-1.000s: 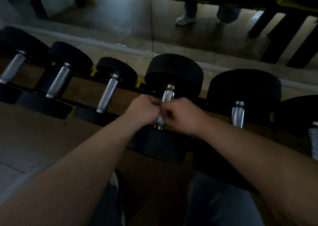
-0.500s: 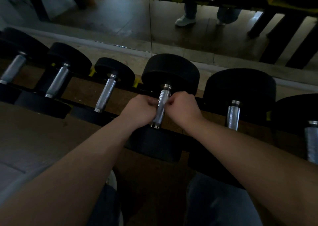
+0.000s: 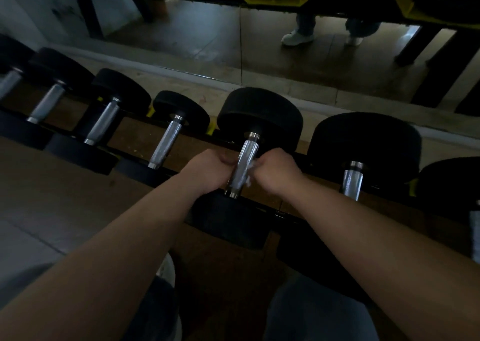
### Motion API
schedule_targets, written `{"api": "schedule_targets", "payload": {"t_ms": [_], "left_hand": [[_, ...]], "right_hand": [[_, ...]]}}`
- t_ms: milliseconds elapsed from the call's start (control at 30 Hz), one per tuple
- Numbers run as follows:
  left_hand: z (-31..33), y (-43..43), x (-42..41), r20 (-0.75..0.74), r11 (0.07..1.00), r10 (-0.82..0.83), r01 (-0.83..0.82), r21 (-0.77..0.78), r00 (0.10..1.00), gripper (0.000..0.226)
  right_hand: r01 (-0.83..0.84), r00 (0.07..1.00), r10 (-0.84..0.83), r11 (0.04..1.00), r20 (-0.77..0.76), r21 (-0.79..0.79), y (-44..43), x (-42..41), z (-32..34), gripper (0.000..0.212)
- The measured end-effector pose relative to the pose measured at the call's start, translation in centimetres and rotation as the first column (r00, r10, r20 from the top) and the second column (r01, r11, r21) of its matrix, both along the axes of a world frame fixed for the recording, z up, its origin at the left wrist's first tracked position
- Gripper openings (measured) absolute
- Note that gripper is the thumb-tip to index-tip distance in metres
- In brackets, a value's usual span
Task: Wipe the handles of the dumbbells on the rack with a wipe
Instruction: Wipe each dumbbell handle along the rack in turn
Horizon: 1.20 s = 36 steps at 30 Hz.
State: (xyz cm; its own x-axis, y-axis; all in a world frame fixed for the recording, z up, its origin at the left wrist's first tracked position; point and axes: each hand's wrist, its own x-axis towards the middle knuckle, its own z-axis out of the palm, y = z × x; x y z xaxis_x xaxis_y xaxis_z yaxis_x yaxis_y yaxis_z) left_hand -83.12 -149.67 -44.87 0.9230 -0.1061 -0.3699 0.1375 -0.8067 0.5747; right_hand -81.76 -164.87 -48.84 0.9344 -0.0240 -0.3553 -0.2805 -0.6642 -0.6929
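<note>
Several black dumbbells with silver knurled handles lie in a row on a low rack (image 3: pixel 272 205). My two hands flank the handle (image 3: pixel 245 158) of the middle dumbbell (image 3: pixel 259 114). My left hand (image 3: pixel 207 173) is curled against the handle's left side. My right hand (image 3: pixel 276 171) is curled on its right side and pinches a small white wipe (image 3: pixel 250 166) that shows between its fingers and the metal. Whether the wipe passes under the handle to the left hand is hidden.
A neighbouring dumbbell handle (image 3: pixel 166 144) lies to the left and another (image 3: pixel 352 180) to the right. Behind the rack a mirror (image 3: pixel 207 41) reflects the floor and a person's shoes (image 3: pixel 297 37). My knees are below the rack's front edge.
My hands, together over the handle's lower end a second ago, have parted to either side of it and slid a little up. The view shifted slightly rightward.
</note>
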Motion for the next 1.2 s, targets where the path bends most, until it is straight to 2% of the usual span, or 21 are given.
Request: {"api": "schedule_targets", "payload": {"t_ms": [100,133,167,233,333,400,500,600,667,767,833,933,967,1100,1133,1200], "left_hand": [[0.6,-0.3,-0.1,-0.043,0.997,-0.052,0.054,0.059,0.998,0.031],[0.5,-0.2,-0.2,-0.051,0.997,-0.06,0.062,0.053,0.997,0.032],[0.5,-0.2,-0.2,-0.058,0.997,-0.059,0.062,0.041,0.997,0.031],[0.0,0.2,0.1,-0.055,1.0,-0.012,0.012,-0.006,0.998,0.027],[-1.1,1.1,0.7,-0.046,0.984,0.109,-0.114,-0.138,0.993,0.018],[-1.6,1.8,1.3,-0.091,0.962,0.134,-0.151,-0.229,0.987,0.018],[-1.9,2.3,2.3,-0.17,0.933,0.065,-0.12,-0.339,0.983,0.024],[-2.9,3.1,4.0,-0.109,0.915,0.052,-0.091,-0.394,0.993,0.023],[-3.7,3.9,5.0,-0.07,0.902,0.047,-0.073,-0.425,0.996,0.025],[-4.4,5.4,5.8,-0.072,0.891,-0.016,-0.018,-0.453,0.997,0.023],[-4.5,6.4,6.4,-0.096,0.897,-0.08,0.03,-0.441,0.992,0.022],[-4.2,7.4,6.9,-0.18,0.901,-0.164,0.073,-0.428,0.97,0.021],[-4.2,7.6,7.0,-0.191,0.903,-0.177,0.082,-0.422,0.966,0.022],[-4.1,8.5,7.3,-0.188,0.91,-0.255,0.169,-0.378,0.948,0.026],[-4.1,8.7,7.3,-0.216,0.91,-0.274,0.181,-0.372,0.937,0.025],[-4.0,9.0,7.3,-0.271,0.903,-0.314,0.199,-0.38,0.91,0.025]], "right_hand": [[-0.036,0.933,0.087,0.988,0.349,-0.151,-0.7,0.1,1.4,0.02],[-0.069,0.894,0.165,0.97,0.417,-0.235,-0.7,0.2,1.5,0.025],[-0.115,0.86,0.265,0.933,0.436,-0.34,-0.4,0.3,1.6,0.029],[-0.245,0.807,0.46,0.831,0.37,-0.499,0.3,0.3,1.2,0.03],[-0.425,0.762,0.605,0.736,0.23,-0.527,0.8,-0.2,1.1,0.031],[-0.391,0.782,0.579,0.743,0.229,-0.544,0.6,0.0,1.5,0.032],[-0.272,0.817,0.514,0.743,0.261,-0.612,0.6,1.1,1.7,0.032],[-0.184,0.844,0.44,0.774,0.305,-0.606,1.0,1.7,1.9,0.03],[-0.288,0.838,0.497,0.755,0.227,-0.589,1.6,1.0,1.9,0.027],[-0.453,0.811,0.584,0.674,0.045,-0.584,3.4,-0.8,2.7,0.024],[-0.407,0.839,0.544,0.645,0.014,-0.647,4.1,-0.2,3.5,0.026],[-0.214,0.921,0.379,0.691,0.094,-0.691,4.0,1.6,4.3,0.029],[-0.195,0.929,0.355,0.708,0.104,-0.679,4.0,1.6,4.3,0.028],[-0.428,0.891,0.43,0.684,-0.147,-0.592,6.5,-0.8,4.1,0.021],[-0.446,0.887,0.422,0.682,-0.186,-0.579,7.0,-1.1,4.1,0.02],[-0.366,0.926,0.342,0.703,-0.162,-0.609,7.4,-0.9,4.1,0.02]]}}
